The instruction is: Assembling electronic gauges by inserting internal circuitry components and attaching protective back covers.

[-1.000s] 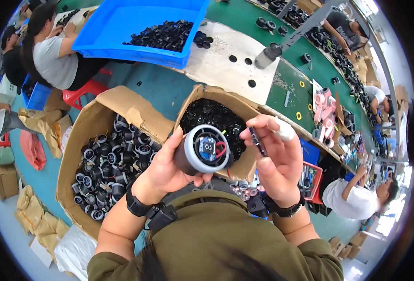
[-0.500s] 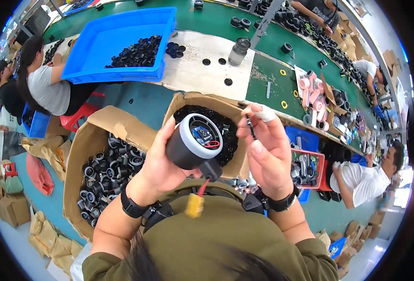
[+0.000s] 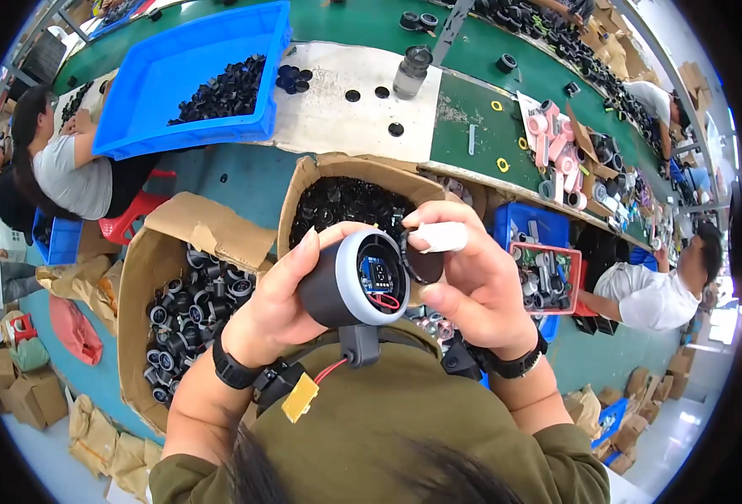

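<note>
My left hand (image 3: 274,290) is wrapped around a black cylindrical housing (image 3: 322,288) with a light grey ring at its mouth. Inside the mouth sit a blue circuit board (image 3: 377,273) with a small display and thin red wires. A short dark stem (image 3: 360,344) juts from its underside, and from there red wires lead to a dangling flat yellow piece (image 3: 300,398). Between thumb and fingers, my right hand (image 3: 484,290) pinches a thin round black cover (image 3: 424,259) on edge, right beside the open mouth. One right finger wears a white wrap (image 3: 440,237).
A cardboard box (image 3: 294,197) of glossy black parts stands just beyond my hands. Another box (image 3: 131,323) at left holds several black housings. A blue tray (image 3: 190,139) and a jar (image 3: 411,71) stand on the bench. A red-rimmed crate (image 3: 574,281) is at right. Co-workers sit at both sides.
My right hand has brought the black cover left, up against the housing's mouth. The housing has turned so its mouth faces right more, and the yellow piece has swung left.
</note>
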Tool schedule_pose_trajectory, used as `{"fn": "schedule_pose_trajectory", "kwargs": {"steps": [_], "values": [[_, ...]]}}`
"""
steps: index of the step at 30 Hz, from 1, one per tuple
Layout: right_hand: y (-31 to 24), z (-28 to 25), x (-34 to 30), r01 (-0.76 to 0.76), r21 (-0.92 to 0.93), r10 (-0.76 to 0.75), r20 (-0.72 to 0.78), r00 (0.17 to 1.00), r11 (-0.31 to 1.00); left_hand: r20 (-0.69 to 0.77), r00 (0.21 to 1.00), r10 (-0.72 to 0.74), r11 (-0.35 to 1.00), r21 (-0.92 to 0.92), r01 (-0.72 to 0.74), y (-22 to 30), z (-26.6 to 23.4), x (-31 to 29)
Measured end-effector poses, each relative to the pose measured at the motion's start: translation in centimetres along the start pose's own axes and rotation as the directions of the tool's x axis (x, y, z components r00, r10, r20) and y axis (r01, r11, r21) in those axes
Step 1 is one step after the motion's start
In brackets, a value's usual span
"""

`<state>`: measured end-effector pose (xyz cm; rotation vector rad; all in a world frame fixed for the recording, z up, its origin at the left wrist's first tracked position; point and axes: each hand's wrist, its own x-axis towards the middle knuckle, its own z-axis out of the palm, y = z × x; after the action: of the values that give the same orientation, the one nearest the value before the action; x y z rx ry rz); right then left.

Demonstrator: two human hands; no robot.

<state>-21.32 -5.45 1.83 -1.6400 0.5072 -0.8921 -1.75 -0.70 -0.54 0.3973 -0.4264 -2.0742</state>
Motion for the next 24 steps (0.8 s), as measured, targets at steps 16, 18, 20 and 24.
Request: {"fn": "schedule_pose_trajectory", "kwargs": {"steps": [16, 18, 20, 24], "values": [[-3.1, -0.2, 0.3, -0.119, -0.11, 0.093, -0.212, 0.973, 0.987, 0.019, 1.0, 0.017, 0.988, -0.152, -0.014, 0.4, -0.7, 0.0], [-3.3, 0.8, -0.3, -0.045, -0.085, 0.034, -0.126, 0.991, 0.995, -0.006, 0.999, 0.049, 0.992, -0.116, -0.049, 0.1, -1.2, 0.2], [-3.2, 1.1, -0.5, 0.05, -0.145, -0.056, -0.039, 0.998, 0.988, -0.051, 0.995, 0.082, 0.993, -0.084, -0.086, -0.1, -1.2, 0.3], [-3.0, 1.1, -0.5, 0.158, -0.218, -0.145, 0.076, 0.987, 0.963, -0.015, 0.993, 0.118, 0.993, 0.018, -0.118, -0.2, -1.3, 0.7]]}}
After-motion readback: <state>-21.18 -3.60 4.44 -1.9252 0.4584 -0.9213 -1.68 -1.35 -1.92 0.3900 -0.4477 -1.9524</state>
